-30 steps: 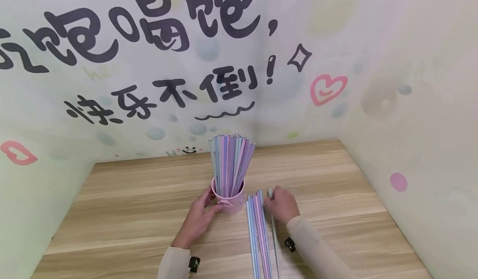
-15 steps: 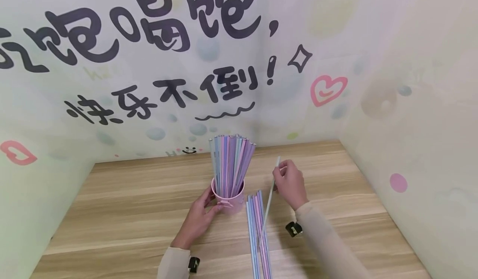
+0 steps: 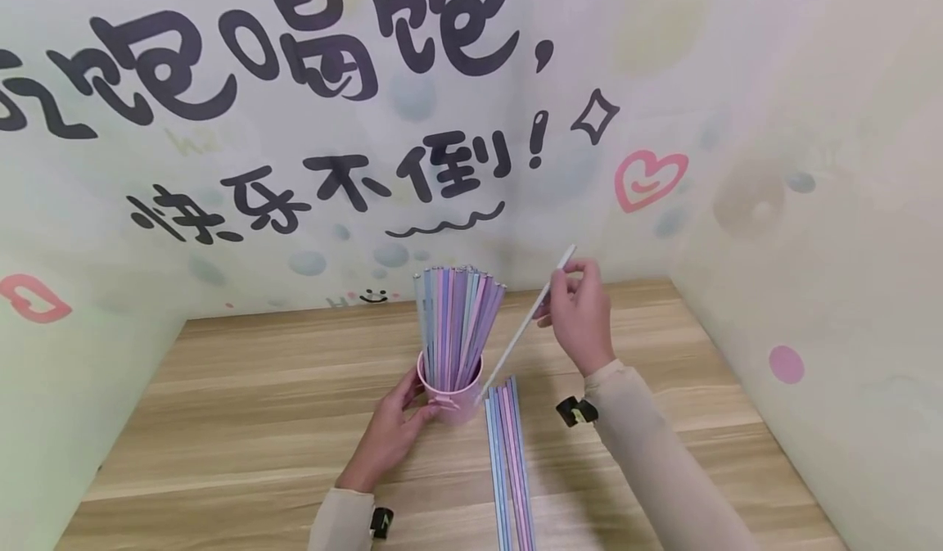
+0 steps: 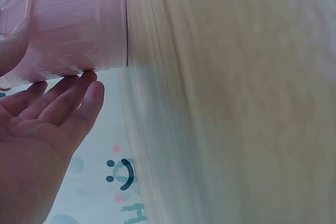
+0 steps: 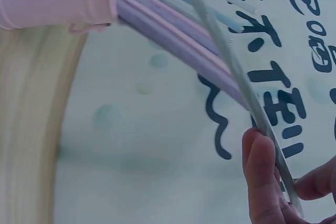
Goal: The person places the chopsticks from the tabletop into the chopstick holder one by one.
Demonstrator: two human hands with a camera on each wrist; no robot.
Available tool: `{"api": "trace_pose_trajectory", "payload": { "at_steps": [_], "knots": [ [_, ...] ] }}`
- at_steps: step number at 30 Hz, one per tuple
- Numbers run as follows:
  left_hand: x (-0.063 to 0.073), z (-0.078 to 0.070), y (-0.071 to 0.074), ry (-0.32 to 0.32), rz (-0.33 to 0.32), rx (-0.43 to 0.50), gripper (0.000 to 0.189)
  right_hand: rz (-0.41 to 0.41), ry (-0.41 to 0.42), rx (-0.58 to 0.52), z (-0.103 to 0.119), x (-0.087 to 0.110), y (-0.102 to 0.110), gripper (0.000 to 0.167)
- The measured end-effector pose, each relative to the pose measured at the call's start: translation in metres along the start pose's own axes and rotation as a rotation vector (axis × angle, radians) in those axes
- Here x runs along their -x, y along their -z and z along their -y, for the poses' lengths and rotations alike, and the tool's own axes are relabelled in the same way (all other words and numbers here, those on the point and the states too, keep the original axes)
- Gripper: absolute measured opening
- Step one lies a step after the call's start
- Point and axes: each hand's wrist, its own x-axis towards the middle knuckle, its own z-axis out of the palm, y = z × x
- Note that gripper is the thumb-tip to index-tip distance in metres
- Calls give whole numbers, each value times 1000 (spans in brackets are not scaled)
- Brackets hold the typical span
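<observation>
A small pink bucket [image 3: 457, 408] stands upright on the wooden table, packed with blue, pink and purple straws [image 3: 453, 322]. My left hand [image 3: 394, 432] holds it from the left, thumb at the front by the handle and fingers along the side, as the left wrist view shows. My right hand [image 3: 582, 313] pinches a pale grey-green straw [image 3: 526, 322] near its upper end, to the right of the bucket and raised above the table. That straw slants down to the left, its lower end close to the bucket's right side; whether they touch I cannot tell.
More straws [image 3: 508, 461] lie side by side on the table, just right of the bucket, running toward the near edge. The table [image 3: 258, 404] meets a printed wall [image 3: 560, 223] at the back, with walls on both sides.
My right hand has lifted the pale straw off the table from beside the row, up and away from me, swinging its lower end toward the bucket. My left hand stays on the bucket.
</observation>
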Motion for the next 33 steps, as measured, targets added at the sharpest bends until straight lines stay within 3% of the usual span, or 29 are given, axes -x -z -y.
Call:
{"api": "trace_pose_trajectory", "payload": {
  "at_steps": [7, 19, 33],
  "knots": [
    [1, 0, 0, 14, -2, -1, 74, -75, 107, -53, 14, -5, -10, 20],
    [0, 0, -1, 20, 6, -4, 73, 66, 96, 19, -7, 10, -35, 11],
    [0, 0, 0, 26, 16, 0, 72, 134, 128, 198, -33, 28, -55, 8]
  ]
}}
